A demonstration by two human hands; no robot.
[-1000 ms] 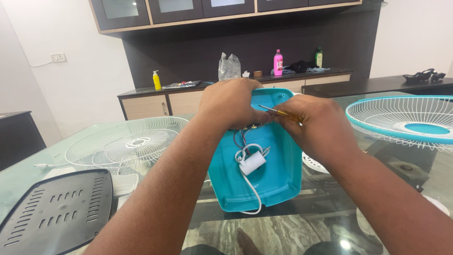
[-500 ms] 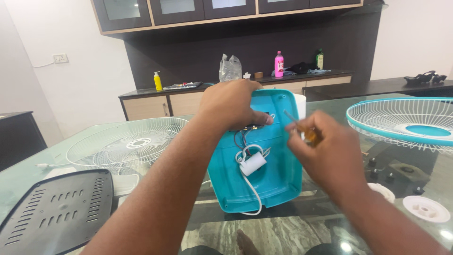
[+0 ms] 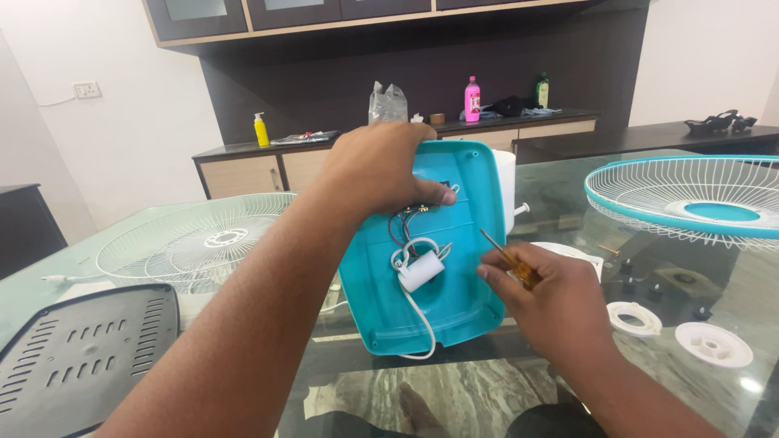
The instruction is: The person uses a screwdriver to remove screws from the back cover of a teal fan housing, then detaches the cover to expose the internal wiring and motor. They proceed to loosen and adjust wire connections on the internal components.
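I am gripping the teal cover with my left hand while my right hand is pinching a screwdriver.

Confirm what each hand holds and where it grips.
Left hand grips the teal plastic fan base cover by its top edge. Right hand holds an amber-handled screwdriver by its handle.

Left side: white wire fan guard and dark slotted plastic panel fill the glass.
Right side: teal-rimmed fan guard, white round plastic caps.
Front edge: bare glass table.
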